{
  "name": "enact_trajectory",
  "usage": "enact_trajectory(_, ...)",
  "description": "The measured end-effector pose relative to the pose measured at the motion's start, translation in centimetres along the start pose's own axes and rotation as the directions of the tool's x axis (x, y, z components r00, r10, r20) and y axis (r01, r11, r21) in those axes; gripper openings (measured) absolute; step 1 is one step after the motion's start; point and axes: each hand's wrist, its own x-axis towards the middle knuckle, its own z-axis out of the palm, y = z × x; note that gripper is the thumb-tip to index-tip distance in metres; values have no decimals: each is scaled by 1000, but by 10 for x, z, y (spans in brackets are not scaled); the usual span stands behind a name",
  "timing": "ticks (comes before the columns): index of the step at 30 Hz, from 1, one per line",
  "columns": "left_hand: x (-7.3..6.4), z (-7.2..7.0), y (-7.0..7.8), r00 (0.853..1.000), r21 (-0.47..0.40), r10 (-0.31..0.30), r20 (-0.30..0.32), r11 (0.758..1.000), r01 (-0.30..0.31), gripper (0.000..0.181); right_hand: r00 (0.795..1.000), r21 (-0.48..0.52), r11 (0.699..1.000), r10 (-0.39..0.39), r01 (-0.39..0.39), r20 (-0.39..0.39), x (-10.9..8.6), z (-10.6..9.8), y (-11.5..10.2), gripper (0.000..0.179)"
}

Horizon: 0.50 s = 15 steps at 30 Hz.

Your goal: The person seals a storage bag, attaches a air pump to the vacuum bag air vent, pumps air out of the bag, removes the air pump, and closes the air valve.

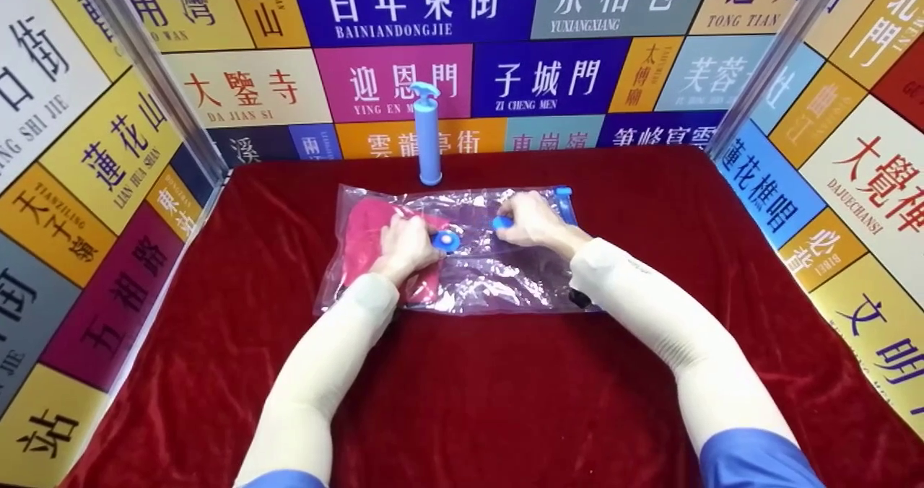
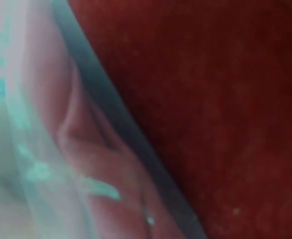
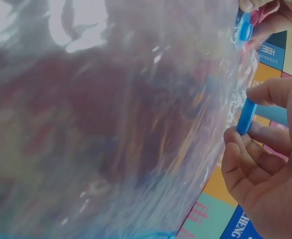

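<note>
A clear vacuum storage bag [image 1: 505, 279] lies across the red cloth, with a folded pink fabric item [image 1: 364, 232] inside its left part. My left hand [image 1: 406, 242] grips the bag film beside its round blue valve [image 1: 446, 240]; in the right wrist view, thumb and fingers sit at the valve's edge. Just right of it, my right hand [image 1: 533, 219] pinches a small blue valve cap [image 3: 246, 116] between thumb and fingers, apart from the valve. The left wrist view shows the pink fabric [image 2: 106, 169] through the film, close up and blurred.
A light blue hand pump [image 1: 428, 138] stands upright behind the bag. A blue zip slider [image 1: 563, 190] is at the bag's back right corner. Red velvet cloth [image 1: 534, 394] covers the table, and panels with printed signs [image 1: 393, 80] enclose the back and sides.
</note>
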Motion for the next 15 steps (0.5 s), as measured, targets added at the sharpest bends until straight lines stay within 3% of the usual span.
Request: enact_trajectory(15,-2,-1,0,1000,-25,15,-2,1000,-15,56,995,11,999,-35,36,-95,-16,-10,29,38)
